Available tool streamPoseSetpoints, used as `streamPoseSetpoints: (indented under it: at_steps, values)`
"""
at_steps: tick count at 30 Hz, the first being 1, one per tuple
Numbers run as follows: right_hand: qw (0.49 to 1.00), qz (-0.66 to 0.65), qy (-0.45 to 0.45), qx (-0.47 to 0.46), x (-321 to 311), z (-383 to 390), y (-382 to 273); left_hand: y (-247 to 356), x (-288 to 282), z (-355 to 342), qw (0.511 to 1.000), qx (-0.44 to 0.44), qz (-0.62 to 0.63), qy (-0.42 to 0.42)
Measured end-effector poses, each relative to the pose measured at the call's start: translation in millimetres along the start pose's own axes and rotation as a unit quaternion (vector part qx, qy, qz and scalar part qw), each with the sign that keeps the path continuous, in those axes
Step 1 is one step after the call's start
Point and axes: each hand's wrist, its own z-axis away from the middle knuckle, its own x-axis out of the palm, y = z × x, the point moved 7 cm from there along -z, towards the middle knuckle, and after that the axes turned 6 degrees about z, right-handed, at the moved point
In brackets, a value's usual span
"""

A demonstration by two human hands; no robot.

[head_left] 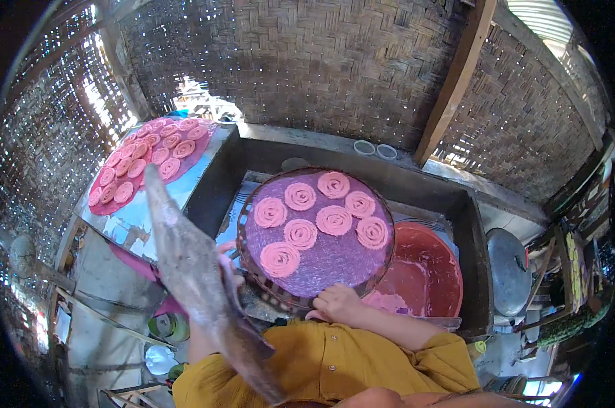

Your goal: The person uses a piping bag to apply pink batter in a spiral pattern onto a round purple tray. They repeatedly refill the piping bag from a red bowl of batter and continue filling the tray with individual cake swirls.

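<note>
Head view looks down on a round woven tray covered with a purple cloth (321,262), carrying eight pink coiled dough spirals (301,233). The right hand (336,303) sits curled at the tray's near rim, its fingers folded down over the edge and touching it; the yellow sleeve (416,353) of that arm runs back toward the lower edge. The left hand (229,262) is closed around a long, flat, grey weathered wooden paddle (188,251), which slants from beside the tray's left rim up and away past the hand, and back down toward the person's body. Most of this hand is hidden behind the paddle, so only a few fingers show.

Just beyond the right hand, to its right and partly under the tray, stands a red round plastic basin (430,272) holding pink batter. Well beyond the left hand, up and to the left, a shiny metal sheet (134,221) bears a purple cloth crowded with many more pink spirals (151,156). A dark concrete trough (474,245) surrounds the tray and basin, and woven bamboo walls (307,61) close in behind.
</note>
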Motion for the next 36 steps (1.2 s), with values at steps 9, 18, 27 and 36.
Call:
streamPoseSetpoints:
  at_steps: [9, 18, 27, 36]
  values:
    - [0.623, -0.756, -0.112, 0.168, -51, -7, 12, -92, 37, -29, 0.774, 0.108, -0.618, -0.092]
    - [0.494, -0.797, -0.130, 0.323, -79, 43, 33, -84, 197, -72, 0.855, -0.211, 0.279, -0.382]
    - [0.534, -0.693, -0.098, 0.474, -100, 97, 89, -111, 254, -98, 0.832, -0.074, 0.200, -0.513]
    - [0.565, -0.654, -0.105, 0.492, -96, 79, 123, -196, 151, -184, 0.900, -0.174, 0.306, -0.257]
